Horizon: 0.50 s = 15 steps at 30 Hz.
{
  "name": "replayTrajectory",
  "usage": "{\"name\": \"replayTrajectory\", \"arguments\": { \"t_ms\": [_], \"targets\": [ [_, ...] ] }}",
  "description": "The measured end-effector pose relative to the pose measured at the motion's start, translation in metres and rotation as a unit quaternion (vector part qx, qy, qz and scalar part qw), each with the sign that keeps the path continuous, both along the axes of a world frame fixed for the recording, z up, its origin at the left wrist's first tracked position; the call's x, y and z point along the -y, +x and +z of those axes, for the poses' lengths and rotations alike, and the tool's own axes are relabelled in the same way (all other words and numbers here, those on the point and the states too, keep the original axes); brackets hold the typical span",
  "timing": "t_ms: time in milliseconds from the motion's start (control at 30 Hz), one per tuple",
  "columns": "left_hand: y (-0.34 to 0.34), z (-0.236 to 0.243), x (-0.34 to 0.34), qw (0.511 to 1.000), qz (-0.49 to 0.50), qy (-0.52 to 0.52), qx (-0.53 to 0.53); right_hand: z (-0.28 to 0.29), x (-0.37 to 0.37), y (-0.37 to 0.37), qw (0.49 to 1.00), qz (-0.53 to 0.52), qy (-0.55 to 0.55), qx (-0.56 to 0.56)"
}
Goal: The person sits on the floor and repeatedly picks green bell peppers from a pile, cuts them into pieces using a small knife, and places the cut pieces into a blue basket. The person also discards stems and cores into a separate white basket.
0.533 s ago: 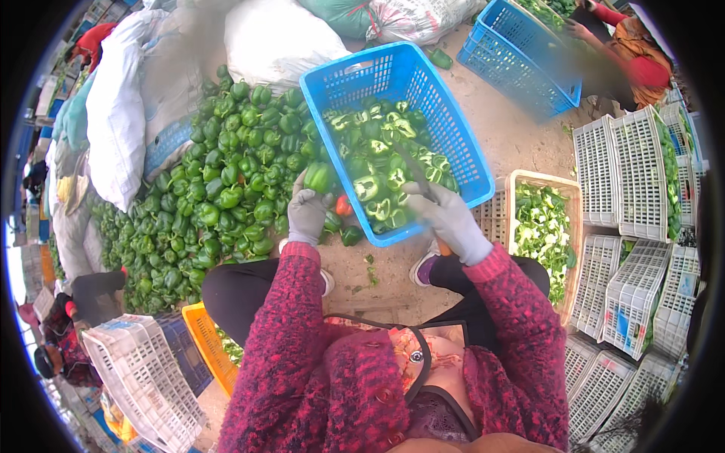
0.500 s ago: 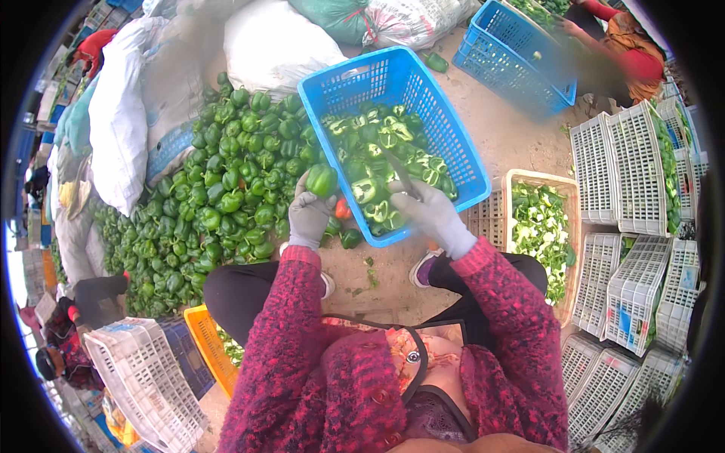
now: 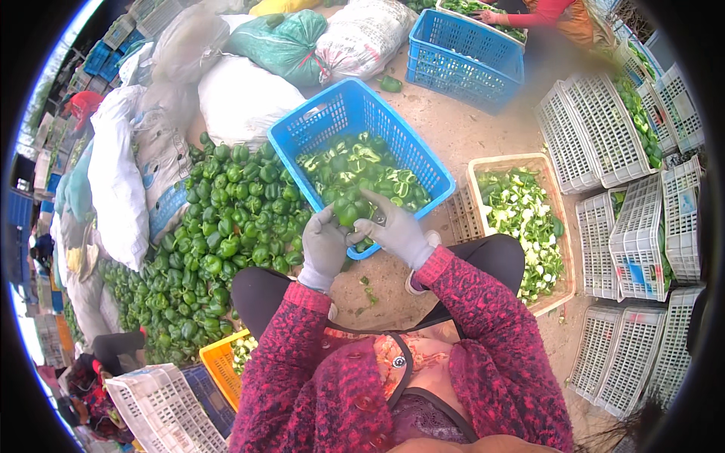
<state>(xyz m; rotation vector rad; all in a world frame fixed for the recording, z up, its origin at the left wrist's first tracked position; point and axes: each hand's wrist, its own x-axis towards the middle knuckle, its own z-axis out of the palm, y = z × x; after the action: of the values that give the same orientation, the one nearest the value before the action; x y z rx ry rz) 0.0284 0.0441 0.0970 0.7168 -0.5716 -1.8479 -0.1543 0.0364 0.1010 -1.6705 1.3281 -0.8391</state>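
Note:
Low over the near edge of a blue crate (image 3: 432,204), my left hand (image 3: 325,245), in a grey glove, is closed around a whole-looking green bell pepper (image 3: 351,208). My right hand (image 3: 396,232), gloved too, curls against the pepper's right side with its fingers bent. The knife that showed in this hand earlier is hidden now behind fingers and pepper. Cut green pepper pieces (image 3: 366,162), some with pale insides up, lie in the crate. To its left spreads a big heap of whole green bell peppers (image 3: 219,234) on the ground.
At right stands a cream crate (image 3: 566,249) of pale pepper cores and trimmings. Stacked white crates (image 3: 634,234) line the far right. Full sacks (image 3: 249,102) lie beyond the heap. Another blue crate (image 3: 461,72) is near a co-worker's arm (image 3: 521,19). An orange crate (image 3: 221,370) sits near my left leg.
My hands have come together at the pepper; the right one moved left, and the knife went from sight. The whole view has shifted, with the far sacks showing more.

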Motion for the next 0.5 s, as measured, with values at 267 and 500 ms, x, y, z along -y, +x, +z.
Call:
{"name": "replayTrajectory", "arguments": {
  "t_ms": [267,500],
  "targets": [
    [-0.018,-0.025,0.031,0.995,0.101,0.007,0.006,0.005,0.008,-0.001,0.989,-0.016,0.022,-0.146],
    [-0.021,-0.029,0.037,0.988,0.141,-0.013,0.056,-0.016,0.015,0.006,0.975,0.008,0.034,-0.219]
  ]
}}
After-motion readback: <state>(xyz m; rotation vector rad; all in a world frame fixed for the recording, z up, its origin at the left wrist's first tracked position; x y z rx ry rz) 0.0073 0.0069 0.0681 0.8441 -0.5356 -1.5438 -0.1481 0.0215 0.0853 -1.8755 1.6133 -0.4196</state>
